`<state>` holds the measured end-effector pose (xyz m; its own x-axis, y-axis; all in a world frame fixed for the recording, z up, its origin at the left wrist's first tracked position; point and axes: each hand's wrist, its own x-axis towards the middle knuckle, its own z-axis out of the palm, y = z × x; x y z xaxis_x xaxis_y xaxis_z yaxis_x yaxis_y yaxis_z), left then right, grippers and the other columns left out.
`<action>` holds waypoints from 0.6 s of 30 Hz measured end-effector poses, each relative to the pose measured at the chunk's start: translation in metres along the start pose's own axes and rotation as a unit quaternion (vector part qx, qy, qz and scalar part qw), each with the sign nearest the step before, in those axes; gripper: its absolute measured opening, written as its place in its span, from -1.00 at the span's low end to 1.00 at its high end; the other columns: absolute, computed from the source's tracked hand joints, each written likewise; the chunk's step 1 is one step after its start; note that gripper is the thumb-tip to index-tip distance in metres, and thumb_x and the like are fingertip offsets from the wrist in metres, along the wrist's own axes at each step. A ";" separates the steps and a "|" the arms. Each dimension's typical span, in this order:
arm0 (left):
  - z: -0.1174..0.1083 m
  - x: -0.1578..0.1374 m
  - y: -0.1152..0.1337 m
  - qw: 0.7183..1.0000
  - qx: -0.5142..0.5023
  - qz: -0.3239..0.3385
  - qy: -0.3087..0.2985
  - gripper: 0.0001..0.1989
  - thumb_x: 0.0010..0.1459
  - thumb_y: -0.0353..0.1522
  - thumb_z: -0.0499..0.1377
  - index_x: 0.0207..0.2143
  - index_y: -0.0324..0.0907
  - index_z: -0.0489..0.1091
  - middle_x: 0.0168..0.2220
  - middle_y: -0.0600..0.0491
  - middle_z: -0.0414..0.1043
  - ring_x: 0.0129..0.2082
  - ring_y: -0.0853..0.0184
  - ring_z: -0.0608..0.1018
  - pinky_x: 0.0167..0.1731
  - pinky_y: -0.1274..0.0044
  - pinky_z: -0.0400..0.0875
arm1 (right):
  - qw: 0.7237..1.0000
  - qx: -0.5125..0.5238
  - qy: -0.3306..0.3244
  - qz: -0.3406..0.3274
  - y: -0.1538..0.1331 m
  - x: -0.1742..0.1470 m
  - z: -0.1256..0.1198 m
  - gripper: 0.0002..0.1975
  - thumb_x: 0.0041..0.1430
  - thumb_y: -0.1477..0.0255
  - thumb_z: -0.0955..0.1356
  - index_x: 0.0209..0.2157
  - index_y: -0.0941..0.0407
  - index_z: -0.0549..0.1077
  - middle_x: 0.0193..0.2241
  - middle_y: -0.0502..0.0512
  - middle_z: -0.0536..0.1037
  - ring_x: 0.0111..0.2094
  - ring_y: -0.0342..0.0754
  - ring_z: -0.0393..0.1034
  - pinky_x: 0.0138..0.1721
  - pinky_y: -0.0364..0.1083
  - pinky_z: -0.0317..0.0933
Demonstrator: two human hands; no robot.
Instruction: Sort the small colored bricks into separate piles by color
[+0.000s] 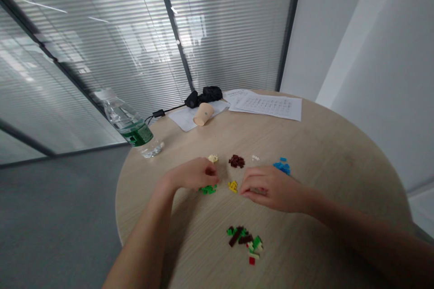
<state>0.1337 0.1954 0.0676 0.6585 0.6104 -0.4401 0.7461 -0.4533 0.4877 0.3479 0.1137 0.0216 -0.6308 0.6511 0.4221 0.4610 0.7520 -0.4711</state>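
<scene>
My left hand (198, 173) hovers over the small pile of green building bricks (209, 189), its fingers curled in. Just past its knuckles lies a cream pile of bricks (213, 158). My right hand (266, 186) is to the right of the yellow bricks (233, 186), thumb and fingers drawn together; what they hold, if anything, is hidden. Behind that hand are blue bricks (282, 166) and a few white pieces (255, 158). Dark brown bricks (236, 161) sit between and beyond both hands. Closer to me lies a mixed pile (244, 238) of green, brown, cream and red bricks.
A plastic water bottle (134, 131) stands at the table's left edge. Toward the back are a paper cup (203, 114) on its side, a black bundle (210, 94) with a cord, and printed sheets (271, 104). Blinds and a wall rise behind the round table (325, 144).
</scene>
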 end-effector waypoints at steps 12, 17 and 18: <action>-0.001 0.000 -0.006 0.996 0.075 -0.052 -0.011 -0.77 -0.09 -0.29 0.03 -0.60 -0.25 0.39 -0.63 0.10 0.35 -0.63 0.45 0.28 -0.61 0.61 0.09 | 0.989 0.039 -0.126 -0.068 -0.012 -0.003 0.023 -0.78 0.17 0.31 0.30 -0.28 0.15 0.50 -0.33 0.06 0.47 -0.34 -0.17 0.34 -0.27 -0.20 0.19; -0.001 -0.001 -0.006 0.996 0.068 -0.060 0.000 -0.75 -0.08 -0.26 0.05 -0.63 -0.24 0.36 -0.66 0.12 0.30 -0.65 0.46 0.26 -0.62 0.61 0.06 | 0.988 0.027 -0.126 -0.082 -0.012 -0.004 0.027 -0.77 0.16 0.29 0.31 -0.28 0.13 0.50 -0.34 0.05 0.46 -0.37 -0.19 0.33 -0.31 -0.22 0.17; -0.001 -0.001 -0.007 0.996 0.068 -0.059 0.003 -0.75 -0.08 -0.26 0.05 -0.64 -0.24 0.35 -0.68 0.13 0.27 -0.65 0.46 0.24 -0.62 0.60 0.05 | 0.988 0.024 -0.127 -0.083 -0.011 -0.005 0.028 -0.77 0.17 0.29 0.30 -0.28 0.13 0.50 -0.35 0.05 0.45 -0.37 -0.20 0.33 -0.31 -0.22 0.17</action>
<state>0.1275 0.1986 0.0653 0.5647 0.6685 -0.4839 0.8253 -0.4614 0.3257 0.3282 0.0993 0.0037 -0.8345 0.4680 0.2909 0.3116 0.8362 -0.4512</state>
